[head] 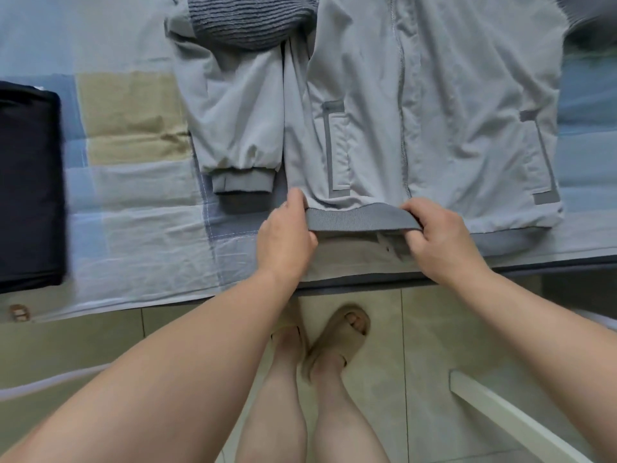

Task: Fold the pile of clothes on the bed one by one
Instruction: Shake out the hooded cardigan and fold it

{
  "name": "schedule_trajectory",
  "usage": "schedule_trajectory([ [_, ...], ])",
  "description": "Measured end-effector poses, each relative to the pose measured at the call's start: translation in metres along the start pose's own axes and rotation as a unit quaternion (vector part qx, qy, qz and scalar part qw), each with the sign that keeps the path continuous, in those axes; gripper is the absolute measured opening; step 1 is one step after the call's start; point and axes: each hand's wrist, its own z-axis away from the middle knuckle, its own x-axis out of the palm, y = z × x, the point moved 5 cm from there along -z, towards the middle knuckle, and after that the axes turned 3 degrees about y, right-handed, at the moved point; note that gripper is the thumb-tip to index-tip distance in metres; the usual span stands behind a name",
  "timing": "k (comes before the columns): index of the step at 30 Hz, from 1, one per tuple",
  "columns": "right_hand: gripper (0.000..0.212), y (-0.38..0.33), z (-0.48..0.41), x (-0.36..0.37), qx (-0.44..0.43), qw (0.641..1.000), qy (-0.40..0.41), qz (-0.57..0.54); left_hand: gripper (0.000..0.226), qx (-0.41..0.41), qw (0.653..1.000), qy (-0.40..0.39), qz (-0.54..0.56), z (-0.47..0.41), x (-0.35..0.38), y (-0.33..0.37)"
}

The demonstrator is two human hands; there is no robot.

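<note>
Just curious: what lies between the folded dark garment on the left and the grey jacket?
In the head view, only bare patchwork bedsheet lies between the dark garment and the jacket; its sleeve is the nearest part.

jacket pale grey, darker grey hem band + pocket trims | knit at 12, dark grey ribbed | sheet blue/beige/pale patchwork blocks | folded cloth at 9, navy | sandal tan | floor pale greenish tile
</note>
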Motion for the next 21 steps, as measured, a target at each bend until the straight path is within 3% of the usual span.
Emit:
schedule_trajectory([
  [3, 0.034, 0.004, 0.002, 0.000, -0.049, 0.996, 0.021, 0.066, 0.030, 0.018, 0.998, -0.019, -0.064, 0.016, -0.005, -0.015],
  [6, 0.035, 0.010, 0.008, 0.013, -0.116, 0.969, 0.026, 0.215, 0.027, 0.003, 0.995, -0.026, -0.091, 0.032, -0.015, -0.046],
  [9, 0.037, 0.032, 0.011, 0.022, -0.038, 0.955, -0.007, 0.295, 0.027, -0.060, 0.997, -0.018, -0.043, 0.038, -0.021, -0.062],
  [12, 0.035, 0.053, 0.013, 0.027, 0.113, 0.966, -0.058, 0.225, 0.036, -0.174, 0.983, -0.019, 0.060, 0.032, -0.009, -0.059],
  [15, 0.040, 0.047, 0.018, 0.026, 0.070, 0.992, -0.025, 0.101, 0.035, -0.187, 0.979, -0.038, 0.078, 0.024, 0.012, -0.056],
  [18, 0.050, 0.041, 0.029, 0.007, -0.006, 0.995, 0.035, 0.090, 0.032, -0.156, 0.987, -0.048, -0.003, 0.032, 0.011, -0.057],
  [21, 0.035, 0.042, 0.043, 0.002, -0.093, 0.962, -0.010, 0.256, 0.023, -0.087, 0.960, -0.102, -0.244, 0.047, -0.003, -0.061],
])
